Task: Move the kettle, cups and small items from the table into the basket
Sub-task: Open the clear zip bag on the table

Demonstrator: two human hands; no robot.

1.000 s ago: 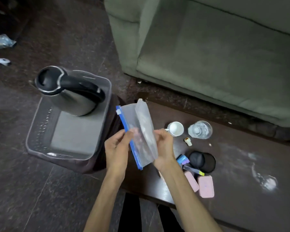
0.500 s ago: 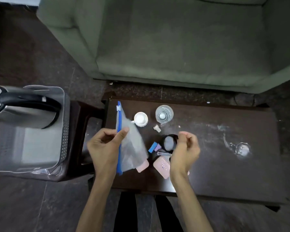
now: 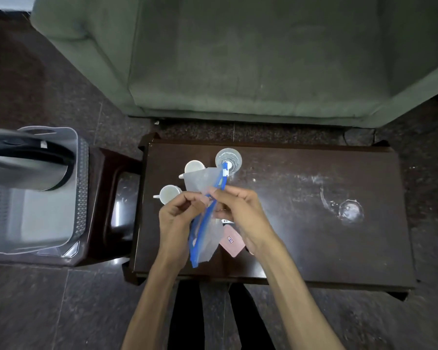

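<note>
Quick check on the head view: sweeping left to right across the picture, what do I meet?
kettle in the basket → dark stool → front white cup → zip bag held in both hands → pink case → wet mark on the table

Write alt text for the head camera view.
Both hands, left hand and right hand, hold a clear zip bag with a blue seal over a dark table. Two white cups and a glass stand behind it; a kettle sits in the grey basket at left.
</note>
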